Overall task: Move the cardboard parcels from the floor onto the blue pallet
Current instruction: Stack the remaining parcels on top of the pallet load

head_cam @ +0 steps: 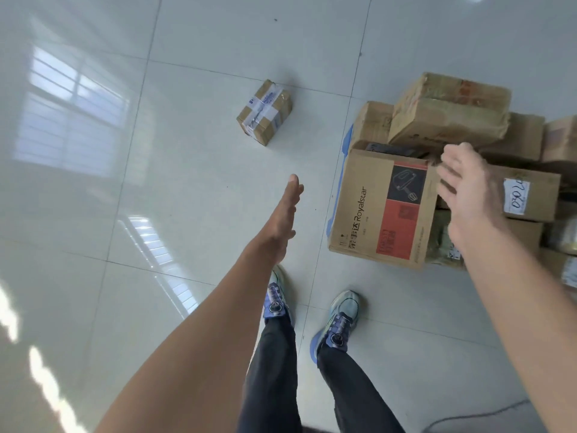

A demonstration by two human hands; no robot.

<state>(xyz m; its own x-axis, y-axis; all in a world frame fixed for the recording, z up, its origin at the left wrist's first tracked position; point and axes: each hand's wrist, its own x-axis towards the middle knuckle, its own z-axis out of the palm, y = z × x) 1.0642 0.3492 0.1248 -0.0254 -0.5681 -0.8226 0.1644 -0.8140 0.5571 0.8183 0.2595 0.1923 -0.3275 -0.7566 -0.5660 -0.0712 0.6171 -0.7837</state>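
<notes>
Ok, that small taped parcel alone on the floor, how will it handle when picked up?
The parcel looks stiff: square edges, tape wrapped both ways. Being small, it is probably light. On the glossy floor it would likely slide rather than tip if nudged.

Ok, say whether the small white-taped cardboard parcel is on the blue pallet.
Off: the small taped cardboard parcel lies alone on pale floor tiles, clear of the blue pallet.

Small parcel (264, 111), ahead of the left hand (282, 220): brown, crossed by white tape with blue print. Box (381, 207) beside the right hand (471, 195): brown, with black and red panels. Pallet (348, 140) edge: blue. Floor (187, 182): pale grey tiles, dark joints. Shoes (340, 317): mint and blue.
</notes>
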